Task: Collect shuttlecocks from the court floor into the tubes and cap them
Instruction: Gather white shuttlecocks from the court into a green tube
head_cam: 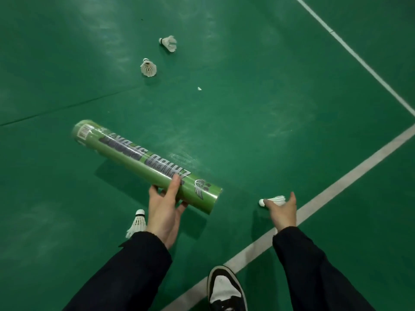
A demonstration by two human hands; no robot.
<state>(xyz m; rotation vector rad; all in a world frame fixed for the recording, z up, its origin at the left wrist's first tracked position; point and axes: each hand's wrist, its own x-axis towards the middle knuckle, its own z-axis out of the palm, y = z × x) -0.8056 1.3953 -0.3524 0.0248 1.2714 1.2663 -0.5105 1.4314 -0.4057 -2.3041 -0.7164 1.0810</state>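
Four shuttlecocks are in our view. We grip the green tube [147, 163] near its open end with our left hand [165, 213], fingers wrapped round it, held slanted above the court floor [258, 120]. Our right hand [283, 213] pinches one shuttlecock [272, 200], just right of the tube mouth. Another shuttlecock [136, 223] lies beside our left wrist; two more [148, 68] [168, 43] lie well ahead. A white line [336, 182] and our shoe [225, 288] sit below.

The green court floor [258, 122] carried white boundary lines [350, 178] that met at the right edge. Two shuttlecocks [168, 43] [148, 68] lay near each other on it, a small white scrap [199, 88] beside them. A third shuttlecock [137, 222] rested nearer, and a black-and-white shoe [226, 290] stood by the line.
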